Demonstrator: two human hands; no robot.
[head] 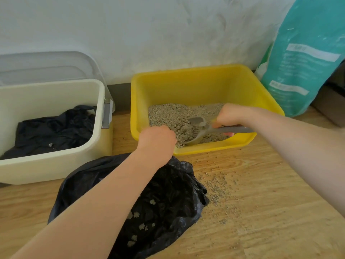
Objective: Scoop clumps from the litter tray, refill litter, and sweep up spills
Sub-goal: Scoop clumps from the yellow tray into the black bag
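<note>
Your litter tray [196,81] is bright yellow, and the litter [168,114] in it is a speckled grey-beige. You hold a plain grey scoop [199,128]. The bag [168,193] on the floor is glossy black, dotted with pale clumps. The bin [52,165] is cream with a black liner [56,128]. The litter sack [306,58] is teal with white labels. The floor [270,212] shows a light wood grain, flecked with grey grains.
</note>
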